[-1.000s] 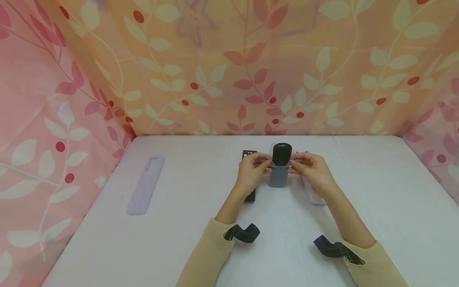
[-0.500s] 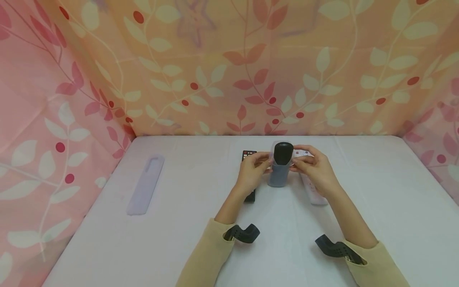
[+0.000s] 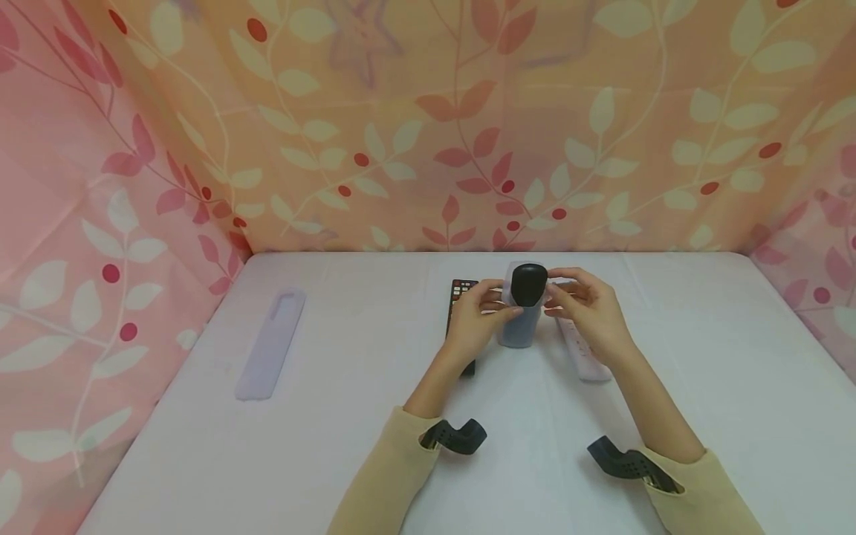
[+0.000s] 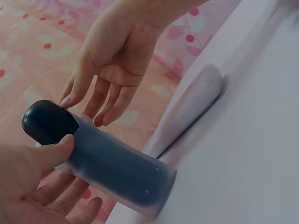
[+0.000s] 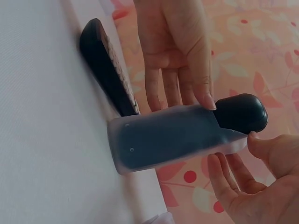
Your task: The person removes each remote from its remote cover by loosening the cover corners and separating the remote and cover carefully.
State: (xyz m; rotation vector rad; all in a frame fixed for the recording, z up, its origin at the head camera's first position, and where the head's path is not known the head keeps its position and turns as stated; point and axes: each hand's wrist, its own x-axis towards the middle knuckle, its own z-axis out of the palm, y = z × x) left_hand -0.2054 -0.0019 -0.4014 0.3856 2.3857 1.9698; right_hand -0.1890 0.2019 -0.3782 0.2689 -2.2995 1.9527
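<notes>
A black remote control (image 3: 529,284) stands near upright in a translucent silicone sleeve (image 3: 516,331), its smooth rounded end bare above the sleeve's mouth. In the wrist views the sleeve's closed end is down at the white table. My left hand (image 3: 471,321) grips the sleeve from the left, thumb across its front near the mouth and fingers behind. My right hand (image 3: 595,316) pinches the sleeve's edge at the mouth on the other side, with thumb and fingers around the rim. In the right wrist view the right thumb (image 5: 261,145) presses at the sleeve's corner beside the black end.
A black remote with buttons (image 3: 461,290) lies behind my left hand. Beyond my right forearm rests a pale patterned remote (image 3: 585,357). An empty lilac sleeve (image 3: 270,345) lies at the left of the white table (image 3: 361,446). Patterned curtains (image 3: 401,148) enclose the back and sides.
My left thumb has slid right across the sleeve's front. My right hand has shifted slightly up at the mouth, and the remote and sleeve lean a little more to the right.
</notes>
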